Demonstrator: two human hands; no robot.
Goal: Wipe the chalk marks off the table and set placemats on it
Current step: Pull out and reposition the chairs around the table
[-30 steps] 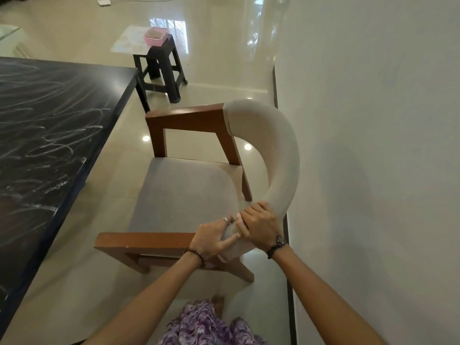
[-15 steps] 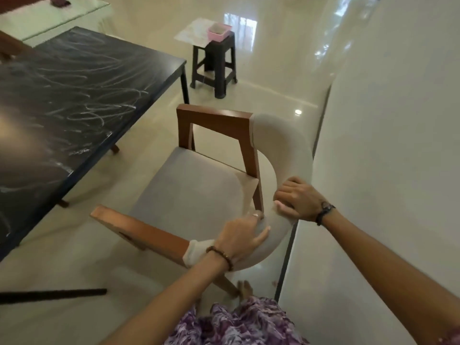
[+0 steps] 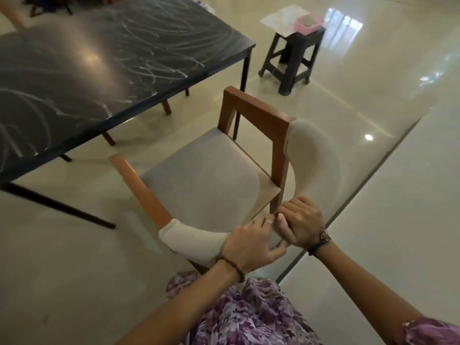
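A black table point(image 3: 74, 78) fills the upper left, its top covered in white chalk scribbles point(image 3: 154, 63). In front of me stands a wooden chair point(image 3: 214, 175) with a grey seat and a curved cream padded backrest. My left hand point(image 3: 251, 245) grips the backrest near its middle, fingers curled round it. My right hand point(image 3: 298, 222) grips the same backrest right beside it, the two hands touching. No placemat or cloth is in sight.
A dark plastic stool point(image 3: 293, 56) stands beyond the chair with a pink tub point(image 3: 307, 24) on it. A pale wall point(image 3: 398, 220) runs along the right, close to the chair. Glossy tiled floor lies between chair and table. Other chair legs show under the table.
The chair has swung and shifted away from the wall. My right hand slid along the backrest to meet my left hand. The view turned left, showing more of the table.
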